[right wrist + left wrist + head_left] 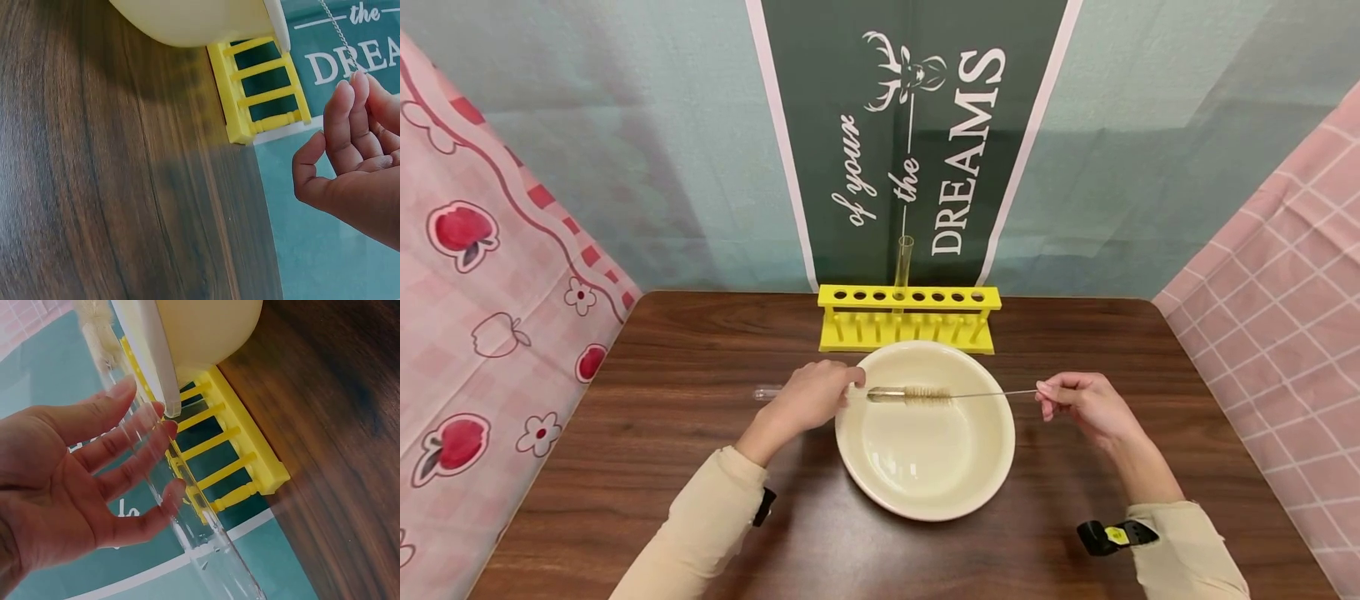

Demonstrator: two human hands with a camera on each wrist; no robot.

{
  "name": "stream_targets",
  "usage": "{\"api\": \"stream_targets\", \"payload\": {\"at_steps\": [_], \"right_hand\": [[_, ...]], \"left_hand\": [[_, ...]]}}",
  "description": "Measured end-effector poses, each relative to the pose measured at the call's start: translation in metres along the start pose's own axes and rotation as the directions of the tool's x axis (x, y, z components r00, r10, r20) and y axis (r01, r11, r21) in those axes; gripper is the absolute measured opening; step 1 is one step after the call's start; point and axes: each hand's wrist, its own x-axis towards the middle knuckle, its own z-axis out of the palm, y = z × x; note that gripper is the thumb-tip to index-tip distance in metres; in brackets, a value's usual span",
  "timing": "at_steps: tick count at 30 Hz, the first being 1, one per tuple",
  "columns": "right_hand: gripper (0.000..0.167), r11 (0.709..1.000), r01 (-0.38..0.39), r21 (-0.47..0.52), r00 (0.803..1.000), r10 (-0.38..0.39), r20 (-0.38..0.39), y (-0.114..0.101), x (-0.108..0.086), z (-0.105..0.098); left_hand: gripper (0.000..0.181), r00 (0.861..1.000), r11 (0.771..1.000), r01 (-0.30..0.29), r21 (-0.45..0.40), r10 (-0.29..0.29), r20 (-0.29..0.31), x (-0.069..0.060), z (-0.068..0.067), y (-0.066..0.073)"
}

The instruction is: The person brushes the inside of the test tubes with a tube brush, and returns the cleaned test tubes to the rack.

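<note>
Our left grip (816, 396) is curled lightly around a clear test tube (767, 393), thumb and fingers either side, at the left rim of the cream basin (932, 471). With our right grip (1078, 400) we pinch the wire handle (992, 394) of a bristle brush (927, 397) between thumb and fingertips. Above the basin, the brush's front end seems to sit inside the tube's mouth, though clear glass makes that hard to judge. Behind, a yellow rack (910, 346) on the counter (625, 458) holds another tube (904, 258) upright.
</note>
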Motion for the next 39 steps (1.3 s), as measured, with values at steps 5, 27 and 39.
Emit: {"api": "stream_targets", "payload": {"at_steps": [5, 27, 39], "right_hand": [[0.019, 1.000, 0.006, -0.019, 1.000, -0.006, -0.006, 0.001, 0.002, 0.004], [0.017, 0.998, -0.062, -0.028, 0.998, 0.062, 0.010, -0.012, 0.006, 0.014], [0.017, 0.994, -0.083, -0.074, 0.994, 0.088, 0.061, -0.018, 0.011, 0.024]], "left_hand": [[0.027, 1.000, 1.000, 0.011, 0.024, -0.011, 0.007, 0.002, -0.001, 0.006], [0.023, 0.998, 0.997, 0.060, 0.038, -0.061, 0.018, 0.022, 0.000, 0.035], [0.023, 0.998, 0.999, 0.043, 0.034, -0.044, 0.035, 0.028, 0.004, 0.048]]}}
